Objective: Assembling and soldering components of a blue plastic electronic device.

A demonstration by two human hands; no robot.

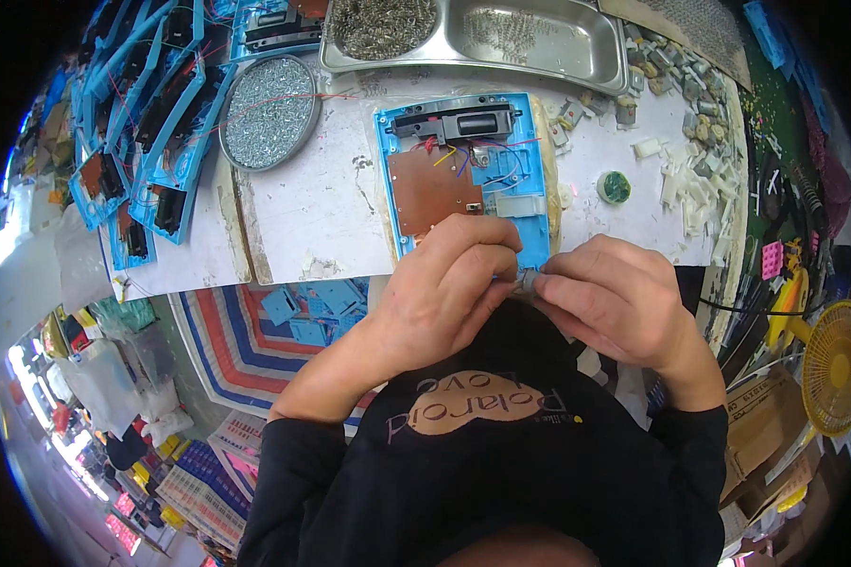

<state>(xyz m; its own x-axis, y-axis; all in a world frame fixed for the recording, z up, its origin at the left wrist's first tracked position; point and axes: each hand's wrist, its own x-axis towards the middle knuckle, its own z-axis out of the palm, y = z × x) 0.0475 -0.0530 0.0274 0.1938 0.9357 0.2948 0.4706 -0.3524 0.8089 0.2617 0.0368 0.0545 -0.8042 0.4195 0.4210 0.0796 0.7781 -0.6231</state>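
A blue plastic casing (531, 231) lies open in front of me, with a brown circuit board (425, 189), a black speaker-like bar (463, 123) and thin coloured wires inside. A translucent white piece (520, 205) sits at its right side. Just below the casing's near edge, my right hand (619, 298) pinches a small grey part (528, 280) between thumb and fingers. My left hand (454, 283) is closed against that part from the other side, its fingertips partly hidden. What else the left fingers might hold cannot be made out.
A round dish of small screws (269, 111) stands left of the casing. Behind is a metal tray (539, 76) with springs. Wired blue casings (161, 123) pile up at left. Grey blocks (700, 118), white pieces (695, 194) and a green-topped roll (614, 187) lie right.
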